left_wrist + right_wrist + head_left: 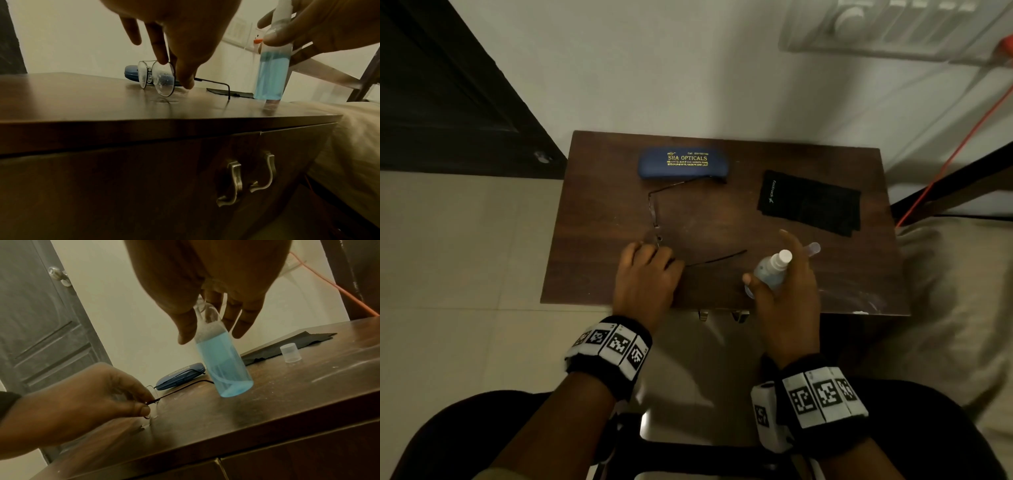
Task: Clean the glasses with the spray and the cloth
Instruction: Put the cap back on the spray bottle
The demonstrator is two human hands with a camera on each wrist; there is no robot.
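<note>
Thin wire-framed glasses (654, 212) stand on the brown cabinet top (592, 267) with their temples open. My left hand (650, 248) pinches the frame by the near hinge (152, 401), thumb and forefinger on either side. The near lens (163, 79) looks smeared. My right hand (767, 260) grips a clear spray bottle (224, 366) of blue liquid, uncapped and slightly tilted, with its base at or just above the tabletop right of the glasses. The folded black cloth (810, 204) lies at the back right.
A blue glasses case (683, 162) lies behind the glasses. The bottle's clear cap (291, 353) stands near the cloth. Drawer handles (246, 177) hang below the front edge. A bed (945, 291) adjoins on the right; a door (41, 321) is on the left.
</note>
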